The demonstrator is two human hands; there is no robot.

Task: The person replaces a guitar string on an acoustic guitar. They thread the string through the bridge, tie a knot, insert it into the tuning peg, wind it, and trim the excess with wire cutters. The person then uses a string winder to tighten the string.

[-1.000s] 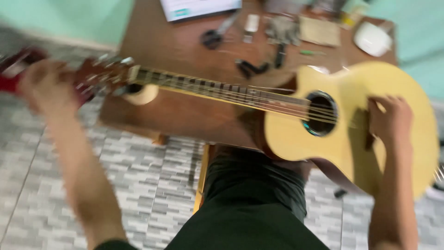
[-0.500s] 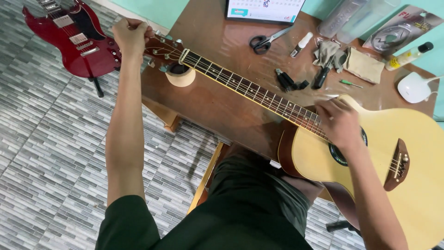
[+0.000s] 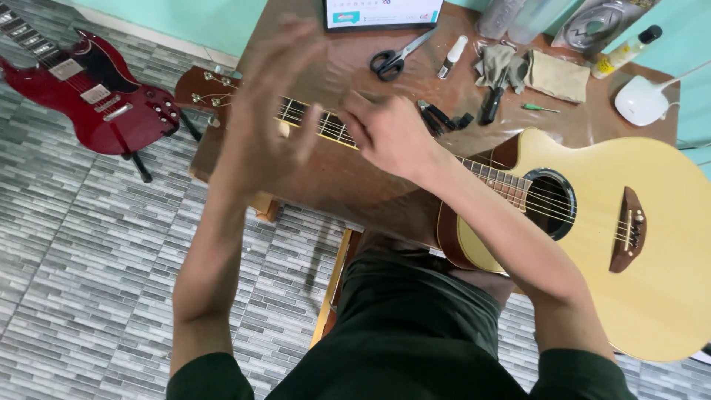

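Note:
A pale yellow acoustic guitar (image 3: 637,244) lies across the brown table (image 3: 333,178), body at the right over my lap, headstock (image 3: 204,87) at the left. My left hand (image 3: 270,104) is raised above the neck, blurred, fingers spread, holding nothing. My right hand (image 3: 389,133) hovers over the neck (image 3: 326,126) near the middle of the table, fingers curled loosely with nothing visible in them.
A red electric guitar (image 3: 89,96) stands on the tiled floor at the left. On the table's far side lie black scissors (image 3: 389,61), a tablet (image 3: 381,13), a small white tube (image 3: 452,55), cloths (image 3: 555,74), a screwdriver (image 3: 541,108), a bottle (image 3: 622,53) and a white lamp base (image 3: 641,100).
My left hand left the headstock and rose, fingers spread. My right hand moved from the soundhole leftwards along the neck. The view shifted right.

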